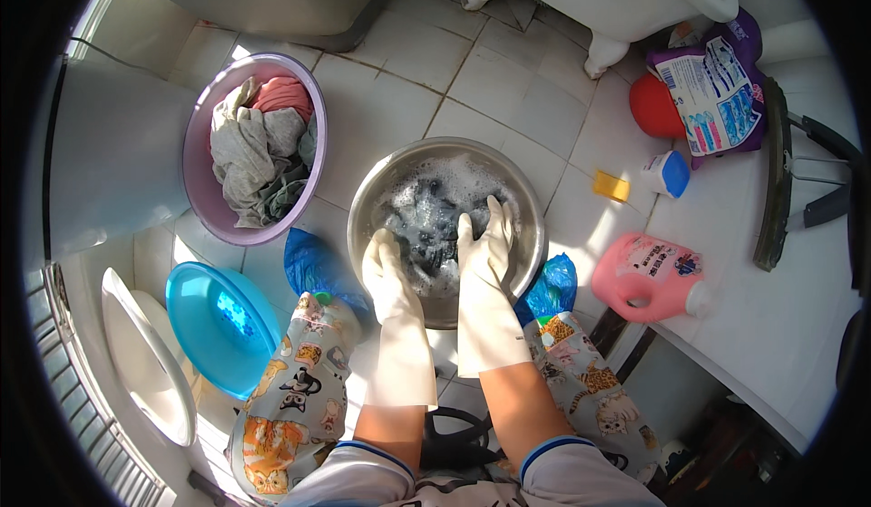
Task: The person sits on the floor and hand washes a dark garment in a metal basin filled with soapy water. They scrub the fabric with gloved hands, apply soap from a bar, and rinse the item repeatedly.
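Observation:
A round stainless steel basin (446, 143) stands on the tiled floor in front of me. Soapy water fills it, with foam around a dark wet cloth (429, 225). Both my hands wear long cream rubber gloves. My left hand (386, 262) is at the basin's left side by the cloth's edge, thumb and fingers close together; whether it grips any cloth is hidden. On the right side, my right hand (486, 238) is spread over the foam with its fingers apart, holding nothing visible. Blue plastic covers are on both my feet.
A purple tub (255, 242) of clothes stands upper left; a turquoise basin (178, 330) and a white basin (146, 364) are lower left. At right lie a pink detergent jug (646, 279), yellow soap bar (611, 186), blue-lidded container (667, 174), red object (654, 106) and purple packet (725, 99).

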